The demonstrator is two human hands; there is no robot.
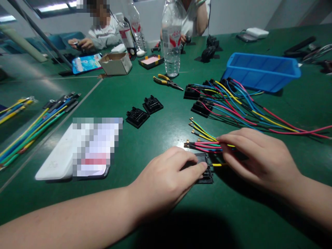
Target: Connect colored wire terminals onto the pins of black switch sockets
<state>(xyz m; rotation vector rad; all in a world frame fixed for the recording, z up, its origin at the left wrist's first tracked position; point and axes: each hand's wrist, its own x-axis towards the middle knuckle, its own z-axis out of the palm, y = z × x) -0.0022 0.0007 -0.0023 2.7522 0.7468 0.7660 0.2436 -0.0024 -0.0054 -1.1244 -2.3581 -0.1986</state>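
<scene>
My left hand (168, 178) rests on the green table, its fingers curled over a black plastic connector block (206, 171) and holding it down. My right hand (255, 155) lies just to the right, fingers closed over a bundle of coloured wires (203, 143) with metal terminals; one yellow wire runs into the block. Past my hands lie two black blocks with many wires fitted (204, 103) and two bare black blocks (144, 110).
A blue plastic bin (261, 71) stands at the right rear. Yellow-handled pliers (167, 82), a water bottle (171, 41) and a small cardboard box (116, 63) sit mid-table. A white pad and phone (77, 152) lie left, beside more wire bundles (33, 128). Other people sit opposite.
</scene>
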